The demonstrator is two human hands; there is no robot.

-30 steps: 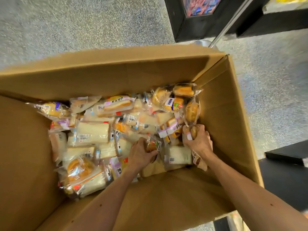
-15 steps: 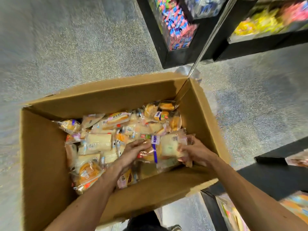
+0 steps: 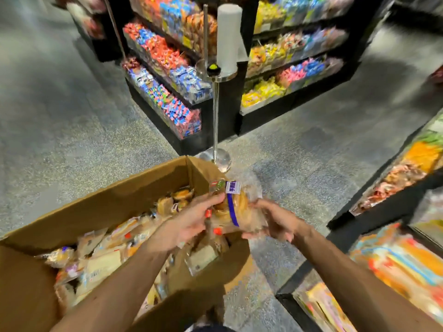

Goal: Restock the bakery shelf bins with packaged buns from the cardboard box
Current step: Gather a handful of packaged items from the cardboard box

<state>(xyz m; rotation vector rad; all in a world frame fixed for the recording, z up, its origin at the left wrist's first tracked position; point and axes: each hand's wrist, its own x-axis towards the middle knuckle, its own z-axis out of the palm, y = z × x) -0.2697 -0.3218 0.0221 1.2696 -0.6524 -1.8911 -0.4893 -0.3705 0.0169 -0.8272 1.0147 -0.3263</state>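
Note:
A bundle of clear-wrapped buns [image 3: 236,209] with a blue stripe and a purple label is held above the right end of the open cardboard box [image 3: 105,207]. My left hand [image 3: 189,221] grips the bundle from the left. From the right and below, my right hand [image 3: 275,220] holds it. Several more packaged buns and sandwiches [image 3: 105,257] lie loose inside the box. The frame is blurred by motion.
A metal pole on a round base [image 3: 215,159], carrying a white cylinder [image 3: 229,37], stands just beyond the box. Black candy shelves [image 3: 167,75] fill the background. More shelf bins [image 3: 407,178] with colourful packs run along the right. Grey speckled floor lies between them.
Both hands have lifted a bundle of buns out of the box and carried it up and to the right. The view has tilted up from the box to the shelves.

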